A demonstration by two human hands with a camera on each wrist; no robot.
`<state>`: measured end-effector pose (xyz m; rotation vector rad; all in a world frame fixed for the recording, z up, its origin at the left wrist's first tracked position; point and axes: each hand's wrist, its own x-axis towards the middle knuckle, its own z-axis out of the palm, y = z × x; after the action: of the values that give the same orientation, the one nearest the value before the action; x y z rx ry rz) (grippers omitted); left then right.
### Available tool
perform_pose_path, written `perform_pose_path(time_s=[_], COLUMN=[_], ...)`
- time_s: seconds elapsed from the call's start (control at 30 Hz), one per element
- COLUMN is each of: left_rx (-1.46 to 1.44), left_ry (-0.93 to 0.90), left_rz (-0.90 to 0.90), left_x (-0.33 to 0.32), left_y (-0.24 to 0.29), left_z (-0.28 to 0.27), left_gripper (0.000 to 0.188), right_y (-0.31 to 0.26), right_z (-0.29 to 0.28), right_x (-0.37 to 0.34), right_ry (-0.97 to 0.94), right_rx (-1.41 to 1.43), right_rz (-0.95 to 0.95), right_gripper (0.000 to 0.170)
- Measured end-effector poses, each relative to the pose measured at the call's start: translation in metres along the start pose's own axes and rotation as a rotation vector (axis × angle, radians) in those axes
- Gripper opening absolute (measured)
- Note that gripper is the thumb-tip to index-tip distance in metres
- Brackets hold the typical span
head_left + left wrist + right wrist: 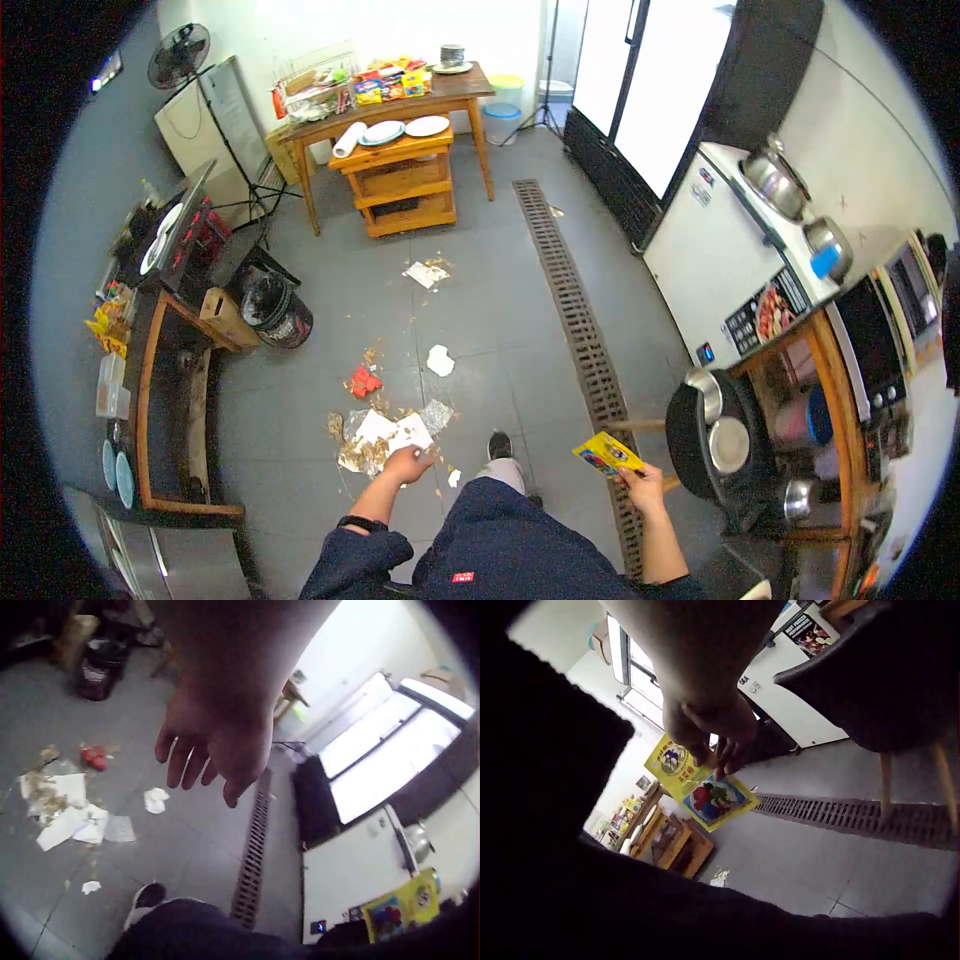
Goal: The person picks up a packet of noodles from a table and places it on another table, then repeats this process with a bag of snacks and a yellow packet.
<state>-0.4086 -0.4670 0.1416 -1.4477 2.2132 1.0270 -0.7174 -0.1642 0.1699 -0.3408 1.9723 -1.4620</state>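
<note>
In the head view my right hand (645, 488) pinches a flat yellow packet (608, 455) by its edge. The right wrist view shows the packet (705, 784) with a round emblem and a colourful picture, my right fingers (724, 757) on its edge. My left hand (408, 465) hangs above the floor litter, holding nothing, its fingers (176, 761) loosely extended downward in the left wrist view. The litter is white paper sheets (408, 432) with brown scraps (368, 458) on the grey floor. A red wrapper (364, 381) and a crumpled white tissue (440, 361) lie nearby.
A black bin (275, 312) stands left of the litter. A metal floor drain (570, 290) runs along the right side. Further right are a black chair (690, 450) bearing pots and a white freezer (720, 260). More paper (427, 273) lies toward the wooden table (465, 92).
</note>
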Motion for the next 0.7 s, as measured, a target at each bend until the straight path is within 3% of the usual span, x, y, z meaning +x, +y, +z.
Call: perform_pose_path(time_s=[0.07, 0.1, 0.13, 0.17, 0.2, 0.27, 0.37, 0.43, 0.47, 0.57, 0.63, 0.67, 0.7], left_rx=[-0.023, -0.052, 0.039, 0.149, 0.116, -0.067, -0.413, -0.395, -0.406, -0.469, -0.695, -0.823, -0.829], left_ry=[0.021, -0.034, -0.142, -0.119, -0.25, -0.27, -0.269, 0.183, 0.152, 0.081, 0.408, 0.466, 0.41], left_rz=[-0.082, -0.243, -0.268, -0.071, -0.136, -0.301, -0.841, -0.501, -0.492, -0.466, -0.473, -0.444, -0.428], left_x=[0.039, 0.054, 0.055, 0.085, 0.077, 0.081, 0.1, 0.144, 0.162, 0.227, 0.253, 0.257, 0.266], left_y=[-0.079, -0.109, -0.116, -0.171, -0.168, -0.178, -0.128, -0.149, -0.155, -0.121, -0.1, -0.082, -0.086], left_z=[0.041, 0.059, 0.056, 0.096, 0.084, 0.077, 0.015, 0.032, 0.023, -0.048, -0.08, -0.102, -0.105], left_gripper=[0.056, 0.057, 0.057, 0.054, 0.051, 0.049, 0.051, 0.052, 0.049, 0.041, 0.034, 0.031, 0.03], right_y=[-0.009, -0.018, -0.028, -0.039, -0.049, -0.068, -0.088, -0.106, -0.126, -0.131, -0.161, -0.169, -0.174], right_z=[0.004, 0.011, 0.021, 0.032, 0.044, 0.069, 0.109, 0.135, 0.145, 0.179, 0.2, 0.21, 0.222], right_x=[0.036, 0.057, 0.08, 0.103, 0.129, 0.184, 0.272, 0.318, 0.335, 0.402, 0.433, 0.448, 0.461], right_ry=[-0.027, -0.055, -0.083, -0.11, -0.118, -0.16, -0.202, -0.168, -0.195, -0.159, -0.166, -0.166, -0.167], right_rx=[-0.075, -0.059, -0.043, -0.029, -0.066, -0.181, -0.282, -0.389, -0.614, -0.464, -0.421, -0.399, -0.369], right_rz=[0.009, 0.007, 0.004, 0.0, -0.001, -0.054, -0.062, -0.039, -0.074, -0.028, 0.039, 0.053, 0.069], right_gripper=[0.009, 0.009, 0.009, 0.009, 0.01, 0.012, 0.012, 0.015, 0.017, 0.015, 0.012, 0.011, 0.011])
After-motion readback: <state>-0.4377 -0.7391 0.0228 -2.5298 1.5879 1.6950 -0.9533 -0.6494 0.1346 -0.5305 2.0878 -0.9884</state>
